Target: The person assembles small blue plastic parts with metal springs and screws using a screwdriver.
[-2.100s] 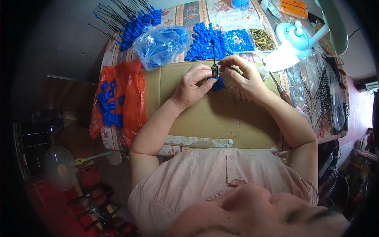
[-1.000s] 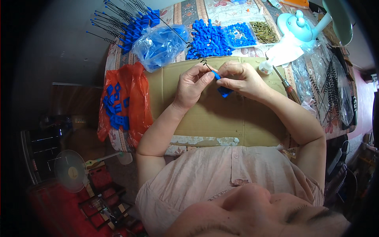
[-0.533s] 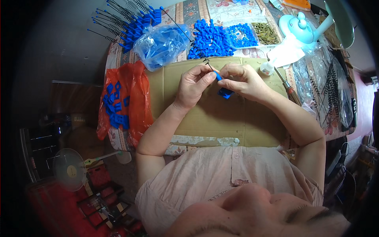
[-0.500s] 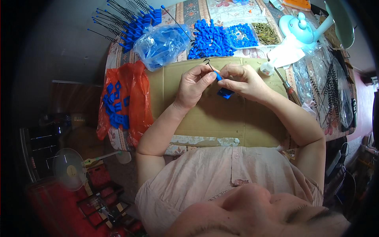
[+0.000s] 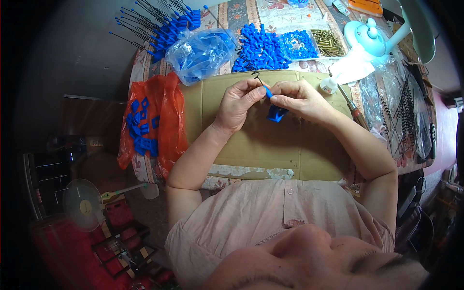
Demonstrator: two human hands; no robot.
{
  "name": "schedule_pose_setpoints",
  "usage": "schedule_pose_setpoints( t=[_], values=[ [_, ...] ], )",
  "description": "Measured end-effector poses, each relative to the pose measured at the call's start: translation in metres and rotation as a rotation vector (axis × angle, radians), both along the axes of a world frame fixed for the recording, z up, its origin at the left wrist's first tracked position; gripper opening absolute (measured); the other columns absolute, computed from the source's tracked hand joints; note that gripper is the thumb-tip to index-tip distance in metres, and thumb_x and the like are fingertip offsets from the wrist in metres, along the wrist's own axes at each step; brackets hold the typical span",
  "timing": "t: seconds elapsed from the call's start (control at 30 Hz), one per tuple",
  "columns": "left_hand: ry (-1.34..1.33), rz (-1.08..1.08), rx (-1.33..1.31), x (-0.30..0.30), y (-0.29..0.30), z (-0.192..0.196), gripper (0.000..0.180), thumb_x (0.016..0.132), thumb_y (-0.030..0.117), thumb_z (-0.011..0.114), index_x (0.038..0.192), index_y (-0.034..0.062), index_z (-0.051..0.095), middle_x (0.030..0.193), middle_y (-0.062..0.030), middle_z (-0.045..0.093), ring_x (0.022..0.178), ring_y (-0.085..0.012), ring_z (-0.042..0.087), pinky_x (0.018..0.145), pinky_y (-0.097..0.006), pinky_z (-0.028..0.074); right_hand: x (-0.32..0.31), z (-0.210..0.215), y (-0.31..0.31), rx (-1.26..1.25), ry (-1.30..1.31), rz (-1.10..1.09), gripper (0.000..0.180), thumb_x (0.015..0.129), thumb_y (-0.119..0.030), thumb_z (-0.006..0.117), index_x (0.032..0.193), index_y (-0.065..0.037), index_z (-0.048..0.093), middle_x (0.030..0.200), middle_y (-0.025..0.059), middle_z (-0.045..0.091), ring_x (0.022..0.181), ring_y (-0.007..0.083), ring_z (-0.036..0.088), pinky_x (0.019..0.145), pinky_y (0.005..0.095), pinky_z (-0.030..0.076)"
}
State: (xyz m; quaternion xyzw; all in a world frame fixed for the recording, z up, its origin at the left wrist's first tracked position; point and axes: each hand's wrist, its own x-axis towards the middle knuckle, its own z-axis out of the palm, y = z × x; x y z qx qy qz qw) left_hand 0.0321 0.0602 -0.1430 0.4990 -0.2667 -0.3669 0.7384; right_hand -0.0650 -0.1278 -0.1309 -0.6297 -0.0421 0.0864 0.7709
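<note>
Head view: blue part (image 5: 276, 113) under right hand (image 5: 300, 99).

— How are the hands placed?
— Both forearms rise from the lower edge and bend inward, so the hands meet in the middle. The left hand (image 5: 238, 102) has its fingers curled, thumb and forefinger pinched together at the tips.
— And the other?
— The right hand (image 5: 298, 99) faces it, fingertips pinched too, nearly touching the left; its wrist bends slightly, elbow out wide.
</note>
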Motion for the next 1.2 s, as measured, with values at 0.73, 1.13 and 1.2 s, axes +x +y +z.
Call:
schedule_pose_setpoints(
  t=[0.73,1.13,1.2],
  values=[
    [-0.04,0.07,0.065,-0.007,-0.004,0.004,0.009,0.092,0.01,0.061,0.098,0.004,0.065,0.09,0.001,0.063,0.084,-0.0051,0.055,0.078,-0.022,0.045,-0.002,0.005,0.001,-0.03,0.003,0.013,0.017,0.092,-0.016,0.064,0.092,0.001,0.066,0.078,-0.0014,0.062,0.07,0.0045,0.053,0.063,0.0227,0.045],
    [-0.071,0.103,0.078,-0.008,-0.006,0.006,0.008,0.092,0.009,0.062,0.095,0.0034,0.065,0.085,0.0037,0.062,0.078,-0.0018,0.051,0.071,-0.018,0.042,-0.003,0.009,0.002,-0.054,-0.01,0.011,0.019,0.093,-0.018,0.062,0.087,0.0,0.063,0.074,-0.0032,0.059,0.068,0.0036,0.051,0.06,0.0224,0.043],
    [-0.073,0.099,0.072,-0.007,-0.005,0.004,0.008,0.092,0.009,0.062,0.095,0.0033,0.065,0.085,0.0037,0.062,0.078,-0.0017,0.051,0.071,-0.018,0.042,-0.003,0.008,0.001,-0.064,-0.014,0.019,0.019,0.093,-0.019,0.062,0.087,-0.001,0.063,0.073,-0.0036,0.059,0.066,0.0031,0.05,0.058,0.0221,0.041]
  ],
)
